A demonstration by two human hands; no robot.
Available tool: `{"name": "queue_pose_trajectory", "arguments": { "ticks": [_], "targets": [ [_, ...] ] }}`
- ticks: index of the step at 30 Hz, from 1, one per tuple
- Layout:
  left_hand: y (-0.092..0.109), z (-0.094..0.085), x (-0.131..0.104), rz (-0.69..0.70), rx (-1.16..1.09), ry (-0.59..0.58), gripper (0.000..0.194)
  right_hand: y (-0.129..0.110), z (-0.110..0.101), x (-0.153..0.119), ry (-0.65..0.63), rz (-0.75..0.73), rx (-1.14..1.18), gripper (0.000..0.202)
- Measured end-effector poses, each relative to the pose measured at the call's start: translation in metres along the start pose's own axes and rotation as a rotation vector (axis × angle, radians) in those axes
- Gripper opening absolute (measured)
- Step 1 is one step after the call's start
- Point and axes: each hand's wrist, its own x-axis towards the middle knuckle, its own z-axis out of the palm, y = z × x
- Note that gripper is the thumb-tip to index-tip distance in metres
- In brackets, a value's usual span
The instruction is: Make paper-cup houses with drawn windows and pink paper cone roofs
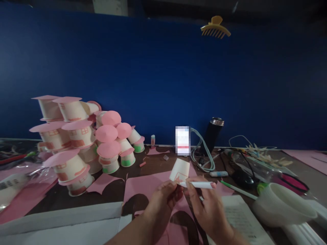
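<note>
A small cream paper piece (180, 169), with reddish lines drawn near its lower edge, is held at its bottom by my left hand (163, 200), whose fingers are closed on it. My right hand (208, 206) grips a white marker (200, 184) with a reddish end; the marker lies level and its left tip is by my left fingertips at the paper's lower edge. Under both hands lies a pink sheet (143, 183) with round cut-outs. To the left rise stacked paper cups (80, 136) with pink disc tops and drawn windows and doors.
A lit phone (183, 140), a pale coiled cable (211, 163) and a black bottle (213, 136) stand behind my hands. At the right are a white bowl (268, 207), a black mouse (242, 178) and a green-tipped pen (238, 190). A white box (63, 221) lies at front left.
</note>
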Motion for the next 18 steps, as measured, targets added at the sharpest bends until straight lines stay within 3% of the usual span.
{"name": "queue_pose_trajectory", "arguments": {
  "ticks": [6,18],
  "targets": [
    [-0.001,-0.0004,0.0007,0.016,-0.003,0.032,0.004,0.0001,-0.0012,0.0019,0.002,-0.011,-0.017,0.015],
    [-0.0043,-0.0082,0.007,0.014,0.04,-0.013,0.011,0.0025,-0.0017,0.003,0.004,0.044,0.009,0.016]
  ]
}}
